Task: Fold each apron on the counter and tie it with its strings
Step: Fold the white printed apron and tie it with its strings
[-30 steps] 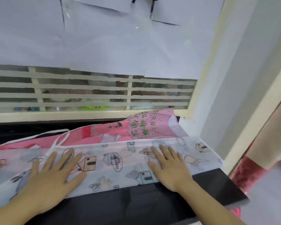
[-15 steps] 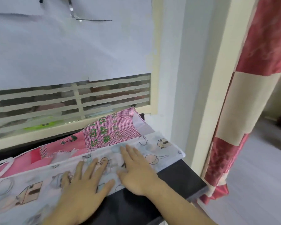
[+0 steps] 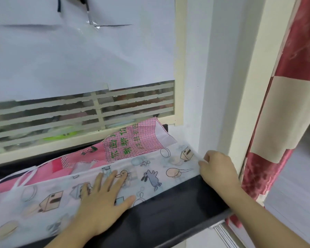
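Note:
A white apron (image 3: 150, 169) printed with rabbits, houses and eggs lies folded into a long strip along the black counter (image 3: 177, 208). Behind it lies a pink apron (image 3: 129, 145) with a red checked panel and green writing, its white strings (image 3: 25, 176) trailing at the left. My left hand (image 3: 104, 199) presses flat on the middle of the white apron, fingers spread. My right hand (image 3: 217, 169) is at the strip's right end, fingers pinched on the fabric's edge near the wall.
A slatted window (image 3: 89, 111) with white paper taped over it runs behind the counter. A white wall and cream door frame (image 3: 250, 97) stand right of the counter's end. A red and cream curtain (image 3: 283, 108) hangs beyond it.
My view has swung right. My right hand slid from the middle of the white apron to its right end and pinched the edge. My left hand followed rightward, staying flat.

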The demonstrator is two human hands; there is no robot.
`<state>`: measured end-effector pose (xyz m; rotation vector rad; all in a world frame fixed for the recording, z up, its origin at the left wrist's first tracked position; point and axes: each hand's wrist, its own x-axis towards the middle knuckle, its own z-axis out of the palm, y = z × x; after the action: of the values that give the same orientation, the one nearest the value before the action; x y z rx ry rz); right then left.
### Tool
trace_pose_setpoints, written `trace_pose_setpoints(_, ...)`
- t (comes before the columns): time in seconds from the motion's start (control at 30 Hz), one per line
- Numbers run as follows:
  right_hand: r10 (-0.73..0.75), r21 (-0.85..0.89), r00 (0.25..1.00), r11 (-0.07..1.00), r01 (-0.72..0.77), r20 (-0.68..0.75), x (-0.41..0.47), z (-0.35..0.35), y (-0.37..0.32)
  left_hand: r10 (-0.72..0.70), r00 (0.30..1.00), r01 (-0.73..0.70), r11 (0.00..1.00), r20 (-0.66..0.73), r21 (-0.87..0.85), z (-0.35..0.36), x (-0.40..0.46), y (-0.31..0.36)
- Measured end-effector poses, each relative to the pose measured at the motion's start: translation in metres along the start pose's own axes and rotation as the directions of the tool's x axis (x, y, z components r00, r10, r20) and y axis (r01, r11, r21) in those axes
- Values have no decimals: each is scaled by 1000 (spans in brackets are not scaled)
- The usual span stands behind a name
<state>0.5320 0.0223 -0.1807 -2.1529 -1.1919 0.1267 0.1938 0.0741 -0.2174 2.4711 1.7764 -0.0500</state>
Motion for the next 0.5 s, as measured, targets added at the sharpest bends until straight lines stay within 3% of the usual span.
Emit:
trace_pose_setpoints(0.03,18,194,999,981,-12,-31,-1,-3,-5,-6,1000,6,1000,1,-8,0,-1,-1)
trace_pose_setpoints(0.07,95,447,995,891,-77,-18,-5,-5,-9,-6,1000,6,1000,4,-11,0,0,-1)
trace_pose_setpoints(0.13,182,820,952,485,-305,247,-18,-10,-21,-10,1000,11,1000,12,-15,1,0,-2)
trace_pose_setpoints(0.17,143,833,890,314,-457,434,-27,-11,-28,-11,1000,12,1000,19,-16,0,0,-2)
trace_pose_setpoints(0.2,73,767,812,290,-573,579,-36,-10,-35,-11,1000,11,1000,23,-20,0,-1,-3)
trace_pose_setpoints(0.27,-56,656,719,463,-597,693,-51,-2,-49,-5,1000,6,1000,26,-26,-2,-2,-3)
trace_pose_setpoints(0.37,-84,646,765,599,-473,639,-64,16,-74,-3,1000,5,999,27,-53,-3,-4,-4)
trace_pose_setpoints(0.5,67,693,892,604,-393,448,-69,22,-78,37,999,-28,963,31,-268,-17,-10,-4)
